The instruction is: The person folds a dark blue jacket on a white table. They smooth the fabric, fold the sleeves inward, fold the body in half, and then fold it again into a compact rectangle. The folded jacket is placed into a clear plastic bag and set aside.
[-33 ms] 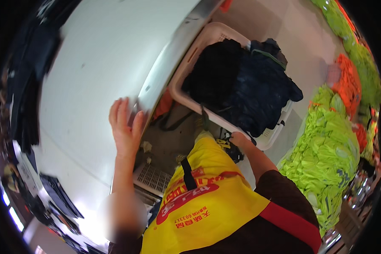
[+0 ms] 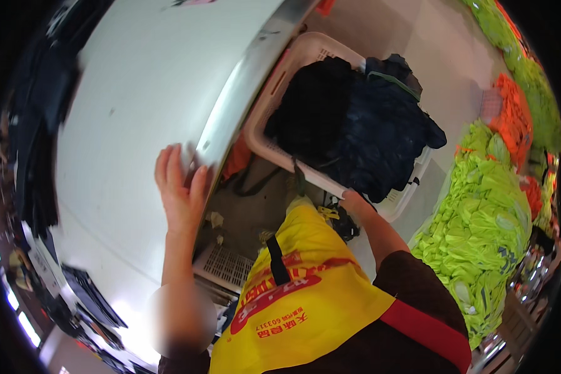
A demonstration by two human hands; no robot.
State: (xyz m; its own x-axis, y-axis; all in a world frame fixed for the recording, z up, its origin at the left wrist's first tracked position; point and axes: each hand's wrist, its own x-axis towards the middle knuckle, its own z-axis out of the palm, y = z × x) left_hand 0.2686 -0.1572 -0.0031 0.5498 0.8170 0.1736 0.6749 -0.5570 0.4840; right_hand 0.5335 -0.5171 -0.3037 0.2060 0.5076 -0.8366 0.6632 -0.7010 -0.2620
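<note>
Head view, looking straight down our front: yellow apron (image 2: 305, 299) with a black strap fills the near lower middle, dark sleeve with a red band on our right arm.

Our left hand (image 2: 179, 187) is up at the left, fingers spread and flat against the edge of the big white table (image 2: 137, 112), fingertips touching the grey metal rim that runs diagonally up to the right. Nothing is pinched in it, palm just presses on the surface.

Our right hand (image 2: 355, 202) is lower centre-right, closed over the near rim of the white laundry basket (image 2: 280, 106); fingers curl under the edge, so we cannot tell how tight the grip is. Basket sits just beyond that hand, tilted, its far end tucked against the table rim. Dark clothes (image 2: 361, 124), black and navy, are heaped in it and spill over the right side, directly above the right hand and nearly touching it.

Between the two hands, below the table edge: grey floor (image 2: 243, 206) with small scraps, a white slatted crate (image 2: 224, 268), something orange under the basket.

Further right, a big pile of neon-yellow vests (image 2: 480, 230); past it, orange vests (image 2: 511, 112) and more green ones along the far edge.
</note>
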